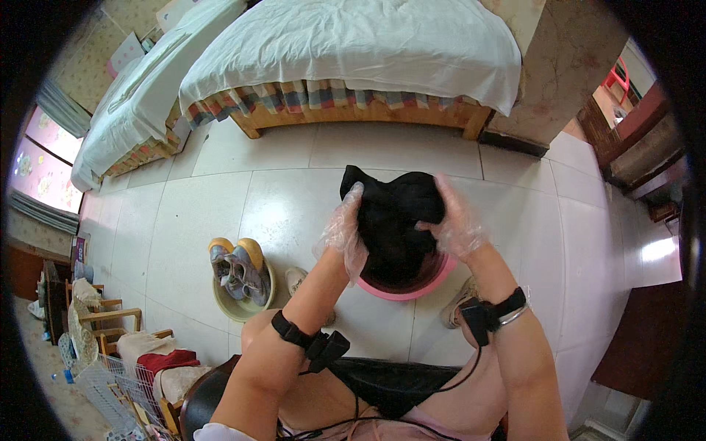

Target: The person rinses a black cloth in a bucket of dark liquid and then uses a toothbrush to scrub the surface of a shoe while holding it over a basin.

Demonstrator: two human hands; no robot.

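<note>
Both of my hands wear clear plastic gloves and grip a black cloth item (pixel 394 220), whose exact kind I cannot make out. My left hand (pixel 343 225) holds its left side, with the thumb pressed on top. On the right edge, my right hand (pixel 456 220) looks slightly blurred, fingers behind the cloth and thumb in front. Beneath the cloth stands a pink basin (pixel 411 295) on the floor between my feet. The cloth hangs down into it and covers most of its inside; what else lies there is hidden.
Left of my foot, a pale yellow basin (pixel 229 313) holds a pair of grey sneakers (pixel 242 273). Ahead stands a wooden bed (pixel 358 114) with a white sheet. A wire rack (pixel 118 388) and wooden chairs (pixel 113 317) are at lower left. Cables from my wrist straps cross my lap.
</note>
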